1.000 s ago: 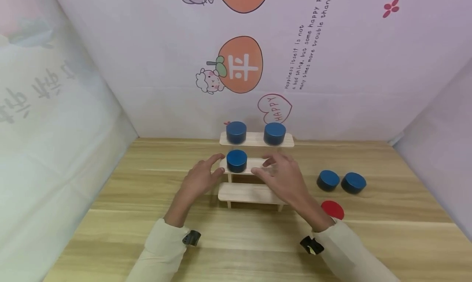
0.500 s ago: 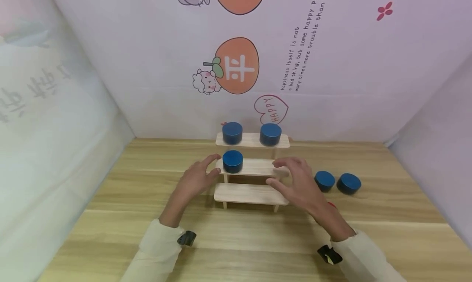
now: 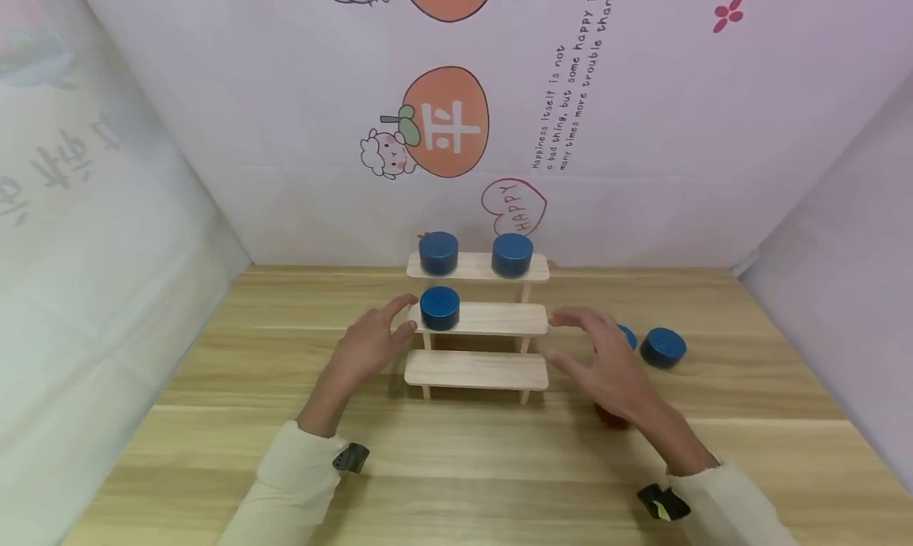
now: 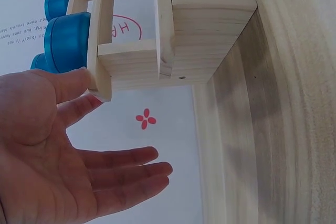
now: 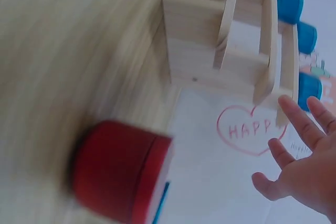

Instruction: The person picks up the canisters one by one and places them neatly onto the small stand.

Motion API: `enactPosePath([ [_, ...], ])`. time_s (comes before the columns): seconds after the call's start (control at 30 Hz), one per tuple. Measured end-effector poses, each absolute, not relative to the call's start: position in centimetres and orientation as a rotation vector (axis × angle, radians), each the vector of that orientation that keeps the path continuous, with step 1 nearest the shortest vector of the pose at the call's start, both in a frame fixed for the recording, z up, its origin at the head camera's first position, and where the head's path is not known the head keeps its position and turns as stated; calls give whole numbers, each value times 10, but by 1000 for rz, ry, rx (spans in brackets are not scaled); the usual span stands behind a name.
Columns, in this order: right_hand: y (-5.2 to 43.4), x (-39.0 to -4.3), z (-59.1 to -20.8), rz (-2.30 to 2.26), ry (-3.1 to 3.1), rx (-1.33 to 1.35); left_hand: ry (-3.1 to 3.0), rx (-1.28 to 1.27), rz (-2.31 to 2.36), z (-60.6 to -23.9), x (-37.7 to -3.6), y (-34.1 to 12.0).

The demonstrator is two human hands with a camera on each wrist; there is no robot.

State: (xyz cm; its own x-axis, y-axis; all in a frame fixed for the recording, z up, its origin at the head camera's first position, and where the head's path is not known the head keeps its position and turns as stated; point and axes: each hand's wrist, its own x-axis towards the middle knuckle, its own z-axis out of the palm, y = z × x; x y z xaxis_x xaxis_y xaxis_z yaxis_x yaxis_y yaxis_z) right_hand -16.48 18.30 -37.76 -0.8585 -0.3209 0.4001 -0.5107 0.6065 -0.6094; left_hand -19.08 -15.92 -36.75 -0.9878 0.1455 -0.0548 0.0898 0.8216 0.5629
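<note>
While the left hand (image 3: 371, 344) rests relaxed against the wooden shelf's (image 3: 476, 318) left end, steadying it, the right hand (image 3: 606, 368), fingers spread and empty, hovers near the loose blue discs (image 3: 662, 347) at right.

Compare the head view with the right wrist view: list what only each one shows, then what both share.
Only the head view shows the left hand touching the left end of the rack's middle shelf, the whole wooden table, a blue puck lying to the right of the rack, and both sleeves.

Only the right wrist view shows the red puck nearly whole and close up, though blurred; in the head view the right hand mostly hides it.

Both show the wooden rack, blue pucks on its shelves, the open right hand and the HAPPY heart on the wall.
</note>
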Motion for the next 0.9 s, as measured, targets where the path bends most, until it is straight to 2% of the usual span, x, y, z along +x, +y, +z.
enactPosePath([
  [0.63, 237, -143, -390, 956, -2733, 737, 2871, 217, 907, -365, -191, -160],
  [0.9, 254, -138, -400, 943, -2807, 665, 2862, 230, 893, -364, -191, -160],
])
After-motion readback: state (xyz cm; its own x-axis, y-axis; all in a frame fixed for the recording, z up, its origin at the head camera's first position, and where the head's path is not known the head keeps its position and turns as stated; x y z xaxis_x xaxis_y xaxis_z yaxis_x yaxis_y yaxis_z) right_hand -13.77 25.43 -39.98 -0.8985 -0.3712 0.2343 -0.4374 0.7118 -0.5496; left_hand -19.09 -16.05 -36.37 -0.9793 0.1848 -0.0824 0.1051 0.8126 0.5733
